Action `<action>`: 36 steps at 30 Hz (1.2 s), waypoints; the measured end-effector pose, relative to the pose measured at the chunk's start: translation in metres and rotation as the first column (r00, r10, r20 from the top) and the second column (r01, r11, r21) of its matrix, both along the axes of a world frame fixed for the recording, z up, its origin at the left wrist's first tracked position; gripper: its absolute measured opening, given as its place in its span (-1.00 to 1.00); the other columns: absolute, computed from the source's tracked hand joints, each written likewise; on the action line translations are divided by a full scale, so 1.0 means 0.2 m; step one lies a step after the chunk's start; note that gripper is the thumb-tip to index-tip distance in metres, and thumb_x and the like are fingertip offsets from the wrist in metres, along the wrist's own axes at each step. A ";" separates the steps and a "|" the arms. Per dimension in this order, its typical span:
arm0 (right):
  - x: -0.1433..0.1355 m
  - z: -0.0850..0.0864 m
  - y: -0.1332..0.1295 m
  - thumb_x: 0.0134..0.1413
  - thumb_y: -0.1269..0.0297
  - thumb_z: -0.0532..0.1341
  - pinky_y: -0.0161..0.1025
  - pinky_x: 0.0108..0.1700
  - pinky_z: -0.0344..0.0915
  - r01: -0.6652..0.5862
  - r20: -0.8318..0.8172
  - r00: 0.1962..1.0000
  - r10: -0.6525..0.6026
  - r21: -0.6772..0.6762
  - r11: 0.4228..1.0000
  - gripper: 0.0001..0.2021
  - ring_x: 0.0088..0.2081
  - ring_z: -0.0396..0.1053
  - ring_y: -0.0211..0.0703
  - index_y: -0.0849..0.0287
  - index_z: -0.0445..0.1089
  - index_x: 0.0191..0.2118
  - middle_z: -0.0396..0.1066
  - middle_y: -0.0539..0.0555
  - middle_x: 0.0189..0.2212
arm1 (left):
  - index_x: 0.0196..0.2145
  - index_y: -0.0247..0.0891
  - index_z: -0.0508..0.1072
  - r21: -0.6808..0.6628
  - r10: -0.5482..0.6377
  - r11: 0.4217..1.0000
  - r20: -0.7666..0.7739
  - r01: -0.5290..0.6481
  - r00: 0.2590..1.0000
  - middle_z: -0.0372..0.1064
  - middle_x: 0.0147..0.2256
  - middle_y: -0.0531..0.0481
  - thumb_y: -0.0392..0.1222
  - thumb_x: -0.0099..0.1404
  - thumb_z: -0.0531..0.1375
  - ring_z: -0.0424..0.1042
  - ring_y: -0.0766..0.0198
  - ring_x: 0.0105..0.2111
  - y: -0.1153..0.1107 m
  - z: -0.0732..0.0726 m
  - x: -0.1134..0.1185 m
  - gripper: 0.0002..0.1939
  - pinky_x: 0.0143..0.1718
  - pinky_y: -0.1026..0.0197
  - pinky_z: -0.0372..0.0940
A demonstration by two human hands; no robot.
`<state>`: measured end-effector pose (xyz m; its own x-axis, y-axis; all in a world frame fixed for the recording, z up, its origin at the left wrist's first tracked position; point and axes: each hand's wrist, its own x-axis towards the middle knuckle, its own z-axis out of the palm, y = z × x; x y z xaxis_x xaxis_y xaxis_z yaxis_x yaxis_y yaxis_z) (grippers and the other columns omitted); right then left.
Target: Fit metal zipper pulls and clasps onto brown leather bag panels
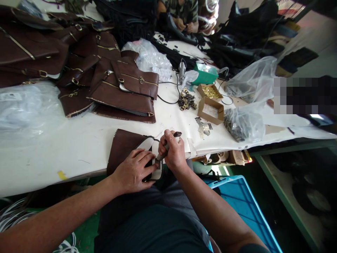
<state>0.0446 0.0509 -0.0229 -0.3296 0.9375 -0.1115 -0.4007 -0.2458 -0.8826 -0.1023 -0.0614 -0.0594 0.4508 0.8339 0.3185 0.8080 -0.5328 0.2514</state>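
My left hand (pixel 135 171) lies with its fingers spread on a brown leather piece (pixel 121 146) with a jagged edge, at the table's front edge. A pale panel (pixel 146 143) shows beside its fingertips. My right hand (pixel 173 151) is wrapped round a tool (pixel 177 135) with a dark end, held at a slant. The tool's lower tip comes down near my left fingertips, on the pale part of the work. What lies under my left palm is hidden.
Brown leather pieces with zips (pixel 131 88) pile up at the left. Behind my right hand are metal plates (pixel 204 127), dark metal fittings (pixel 186 100), a cardboard box (pixel 211 110) and a green box (pixel 205 73). A blue crate (pixel 243 196) stands below. Another person's hands (pixel 186 26) show at the back.
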 end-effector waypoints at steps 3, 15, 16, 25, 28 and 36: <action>0.00 -0.03 -0.02 0.23 -0.09 0.38 -0.32 -0.62 0.06 -0.011 0.057 0.998 0.009 0.039 0.999 -0.53 -0.68 0.08 -0.35 0.08 0.19 -0.46 0.14 -0.17 -0.67 | 0.07 -0.19 0.60 0.005 -0.004 1.000 0.005 0.004 1.000 0.51 0.12 -0.29 0.10 0.35 0.32 0.42 -0.17 0.19 0.00 0.00 0.00 -0.56 0.27 -0.27 0.22; 0.10 -0.02 -0.14 0.27 -0.02 0.38 -0.27 -0.44 0.31 -0.090 0.285 0.959 0.008 0.275 0.957 -0.65 -0.56 0.33 -0.25 0.11 0.36 -0.34 0.42 -0.08 -0.58 | 0.06 -0.29 0.58 0.058 0.002 0.998 0.062 -0.006 0.998 0.54 0.12 -0.29 0.08 0.35 0.32 0.42 -0.14 0.22 -0.02 -0.04 -0.01 -0.53 0.34 -0.22 0.19; 0.11 -0.01 -0.14 0.26 0.00 0.40 -0.27 -0.45 0.32 -0.065 0.275 0.961 -0.014 0.274 0.960 -0.67 -0.56 0.34 -0.25 0.11 0.37 -0.31 0.44 -0.07 -0.57 | 0.06 -0.31 0.57 0.060 0.004 0.998 0.063 -0.008 0.998 0.54 0.13 -0.29 0.08 0.35 0.32 0.42 -0.15 0.22 -0.02 -0.05 -0.01 -0.52 0.34 -0.22 0.18; 0.10 0.19 -0.21 0.37 0.08 0.32 -0.23 -0.46 0.24 0.013 0.033 0.999 -0.037 0.548 0.837 -0.66 -0.55 0.27 -0.25 0.08 0.29 -0.41 0.32 -0.06 -0.54 | 0.11 -0.32 0.48 0.026 0.006 1.000 0.084 -0.008 0.996 0.51 0.14 -0.29 0.12 0.33 0.33 0.39 -0.14 0.24 -0.03 -0.04 -0.02 -0.45 0.38 -0.21 0.14; 0.09 0.07 -0.22 0.37 0.17 0.32 -0.21 -0.43 0.22 -0.070 0.162 0.986 -0.029 0.572 0.817 -0.65 -0.53 0.25 -0.24 0.10 0.29 -0.44 0.31 -0.05 -0.55 | 0.15 -0.34 0.45 0.005 0.025 1.000 0.106 -0.025 0.994 0.53 0.10 -0.28 0.07 0.29 0.35 0.41 -0.13 0.22 -0.02 -0.04 -0.01 -0.41 0.38 -0.19 0.16; 0.08 0.02 -0.22 0.36 0.00 0.29 -0.16 -0.36 0.28 -0.079 0.245 0.968 -0.060 0.521 0.850 -0.59 -0.49 0.26 -0.18 0.06 0.25 -0.46 0.30 -0.04 -0.56 | 0.14 -0.30 0.46 -0.021 0.022 1.000 0.111 -0.020 0.994 0.53 0.11 -0.27 0.07 0.31 0.34 0.41 -0.15 0.22 -0.02 -0.03 -0.01 -0.45 0.38 -0.20 0.14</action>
<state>0.0610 0.0062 -0.0189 -0.3668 0.8746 0.3170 -0.1575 0.2775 -0.9477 -0.1041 -0.0664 -0.0654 0.3957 0.8497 0.3485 0.7857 -0.5097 0.3505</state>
